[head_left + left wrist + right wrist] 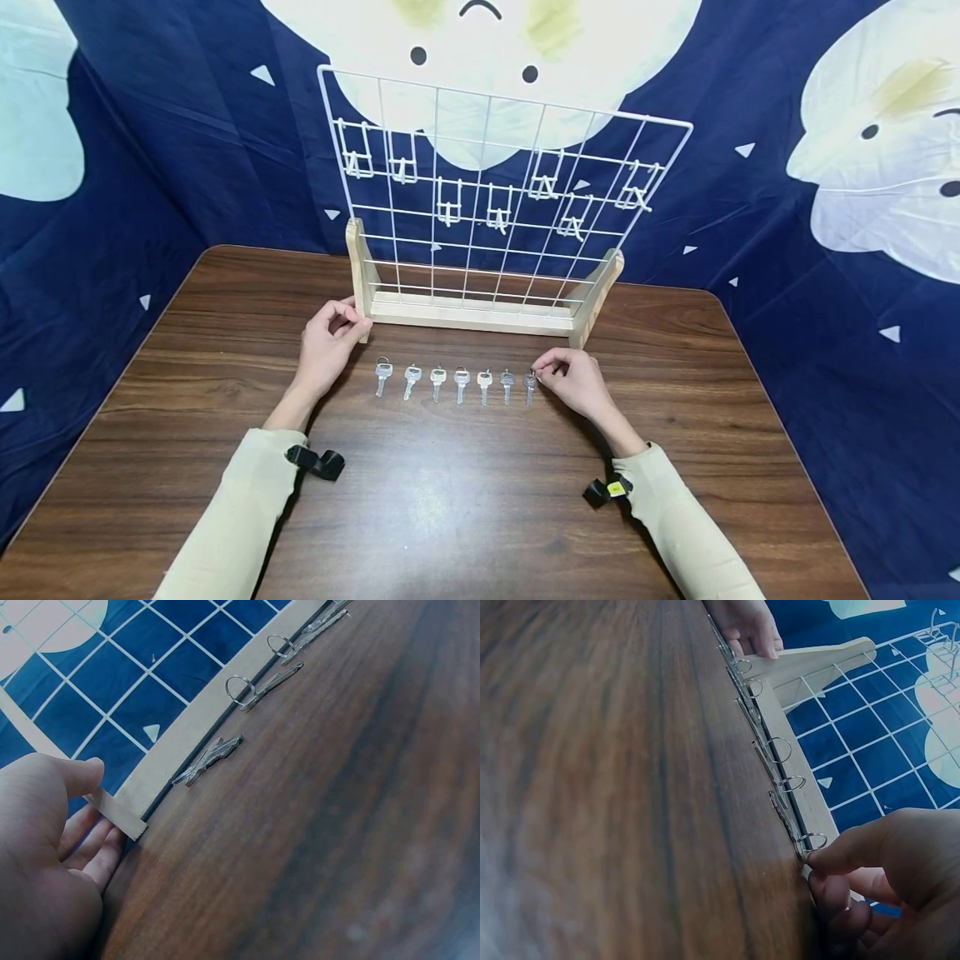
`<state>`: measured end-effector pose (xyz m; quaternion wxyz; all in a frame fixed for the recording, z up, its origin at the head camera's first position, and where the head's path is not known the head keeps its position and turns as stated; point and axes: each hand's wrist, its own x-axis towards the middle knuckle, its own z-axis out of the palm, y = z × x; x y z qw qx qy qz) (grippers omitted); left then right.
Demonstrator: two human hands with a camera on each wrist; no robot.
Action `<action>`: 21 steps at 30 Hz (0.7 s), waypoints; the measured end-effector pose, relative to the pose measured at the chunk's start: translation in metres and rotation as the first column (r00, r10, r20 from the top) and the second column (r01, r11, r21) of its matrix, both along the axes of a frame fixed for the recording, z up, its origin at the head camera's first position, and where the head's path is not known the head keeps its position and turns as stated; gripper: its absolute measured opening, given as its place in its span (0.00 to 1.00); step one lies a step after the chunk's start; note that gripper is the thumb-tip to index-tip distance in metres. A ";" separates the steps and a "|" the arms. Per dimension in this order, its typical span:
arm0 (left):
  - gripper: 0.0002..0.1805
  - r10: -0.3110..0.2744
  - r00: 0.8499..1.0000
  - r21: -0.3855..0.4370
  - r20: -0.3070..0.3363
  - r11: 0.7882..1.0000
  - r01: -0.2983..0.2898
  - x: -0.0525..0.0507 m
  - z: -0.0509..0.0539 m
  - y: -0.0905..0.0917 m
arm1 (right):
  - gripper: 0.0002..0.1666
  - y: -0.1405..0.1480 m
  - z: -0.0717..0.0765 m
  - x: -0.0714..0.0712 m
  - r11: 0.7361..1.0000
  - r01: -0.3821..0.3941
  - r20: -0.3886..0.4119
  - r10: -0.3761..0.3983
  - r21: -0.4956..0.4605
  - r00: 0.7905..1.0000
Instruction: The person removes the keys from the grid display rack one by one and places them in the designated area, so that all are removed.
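Note:
Several silver keys, each with a small ring, lie in a row on the wooden table. My right hand [576, 382] pinches the ring end of the rightmost key [530, 389], whose blade points toward me. In the right wrist view the fingertips hide most of that key; a neighbouring key [781, 814] lies beside them with its ring standing up. My left hand [324, 357] holds the left wooden leg [358, 267] of the display rack between thumb and fingers, left of the leftmost key [383, 375]. In the left wrist view the thumb lies over the leg's edge.
Behind the keys stands the rack's white wire grid [487, 200], leaning back, with several white hooks hung on it. A wooden bar [472, 313] joins its two legs. Dark blue cloth [187, 125] with white cloud shapes hangs around the brown table [450, 517].

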<state>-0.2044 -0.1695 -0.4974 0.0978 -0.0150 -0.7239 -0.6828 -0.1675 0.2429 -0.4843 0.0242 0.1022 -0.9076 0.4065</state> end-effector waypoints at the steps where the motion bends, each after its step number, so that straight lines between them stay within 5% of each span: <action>1: 0.13 -0.001 1.000 0.000 -0.001 1.000 0.001 0.000 0.000 0.000 | 0.04 0.000 0.000 0.000 1.000 -0.003 -0.006 0.003 -0.006 1.000; 8: 0.13 0.000 1.000 -0.001 -0.004 1.000 0.000 -0.001 -0.001 0.000 | 0.03 0.000 0.008 0.004 1.000 -0.006 0.081 0.007 -0.008 0.997; 13: 0.12 -0.001 1.000 0.004 0.001 1.000 0.001 -0.001 -0.001 -0.001 | 0.14 0.002 0.010 0.004 1.000 -0.005 0.135 0.008 -0.023 0.991; 21: 0.12 -0.001 1.000 0.001 0.003 1.000 0.001 0.000 0.000 0.000 | 0.20 0.014 -0.019 -0.008 1.000 -0.002 0.083 0.000 0.030 0.997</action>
